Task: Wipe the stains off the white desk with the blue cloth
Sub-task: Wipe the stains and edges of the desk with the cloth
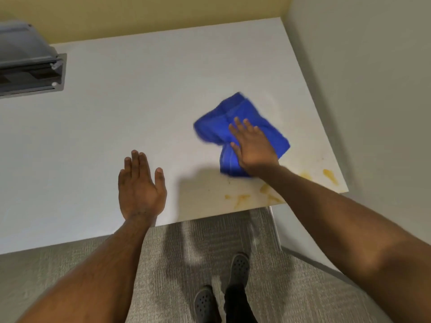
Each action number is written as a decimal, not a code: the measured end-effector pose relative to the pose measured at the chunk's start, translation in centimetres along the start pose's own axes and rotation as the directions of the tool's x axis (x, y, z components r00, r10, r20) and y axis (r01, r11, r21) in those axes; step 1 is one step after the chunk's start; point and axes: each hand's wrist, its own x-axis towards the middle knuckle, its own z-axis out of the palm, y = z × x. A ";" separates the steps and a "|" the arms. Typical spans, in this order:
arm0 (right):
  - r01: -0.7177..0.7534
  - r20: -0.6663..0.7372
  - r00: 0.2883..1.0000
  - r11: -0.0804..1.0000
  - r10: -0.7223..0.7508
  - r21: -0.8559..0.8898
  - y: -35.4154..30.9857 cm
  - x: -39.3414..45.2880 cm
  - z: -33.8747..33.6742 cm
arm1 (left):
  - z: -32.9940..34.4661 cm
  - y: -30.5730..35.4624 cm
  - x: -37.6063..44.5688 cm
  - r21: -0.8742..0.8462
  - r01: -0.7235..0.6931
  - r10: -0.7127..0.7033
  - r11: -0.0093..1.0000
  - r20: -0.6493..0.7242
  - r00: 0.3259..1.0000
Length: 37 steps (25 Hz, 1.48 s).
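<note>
Cloth [242, 129]: blue, crumpled, on desk [116, 127] toward right side, long axis slanting from far-left to near-right; edges blurred. No legible writing.
Right hand [253, 148]: flat, fingers spread, pressed on cloth.
Left hand [140, 187]: flat, fingers extended, at near edge, holding nothing.
Stains [242, 199]: yellow, near right corner, just beside cloth.

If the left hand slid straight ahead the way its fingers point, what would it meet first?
Probably nothing on the white desk: the left hand points at bare surface up to the yellow wall. The blue cloth lies off to its right.
</note>
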 end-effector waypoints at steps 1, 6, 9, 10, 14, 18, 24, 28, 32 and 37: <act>0.114 0.034 0.993 0.993 -0.114 -0.007 0.8 -1.8 0.0 | -0.1 0.0 -0.1 -0.004 -0.006 0.006 1.000 0.010 1.000; -0.191 -0.097 0.977 0.982 0.190 -0.006 6.9 1.7 -1.9 | 0.3 -0.1 0.1 -0.011 -0.009 0.009 1.000 0.010 1.000; -0.193 -0.111 0.975 0.981 0.193 0.008 0.3 3.5 -0.3 | 0.3 -0.3 0.1 -0.046 -0.015 0.014 0.999 -0.021 1.000; -0.109 -0.095 0.989 0.994 0.109 0.011 -2.3 2.5 0.4 | 0.3 -0.3 0.2 -0.066 -0.011 0.010 0.998 -0.018 1.000; 0.224 0.066 0.972 0.975 -0.224 0.011 -4.4 -4.7 1.2 | -0.2 -0.5 0.2 -0.186 -0.052 0.056 0.981 0.012 0.998; -0.060 -0.039 0.997 0.998 0.061 0.022 0.9 -3.2 0.2 | -0.9 -4.9 -2.4 -0.055 -0.150 0.153 0.987 0.074 0.985; -0.098 -0.052 0.994 0.995 0.099 0.010 -8.4 -0.6 2.7 | -0.4 -6.0 -3.0 0.038 -0.085 0.084 0.996 0.047 0.995; 0.217 0.051 0.975 0.976 -0.217 0.003 -9.9 -8.1 3.7 | -0.7 -6.4 -3.0 0.009 -0.087 0.087 0.996 0.050 0.995; -0.076 -0.029 0.997 0.997 0.076 0.017 -4.7 -4.3 2.0 | -0.5 -6.0 -2.9 0.021 -0.103 0.102 0.994 0.039 0.994; 0.070 0.008 0.998 0.997 -0.070 0.019 -10.8 -6.7 4.0 | -0.7 -6.3 -3.0 -0.001 -0.111 0.111 0.994 0.021 0.994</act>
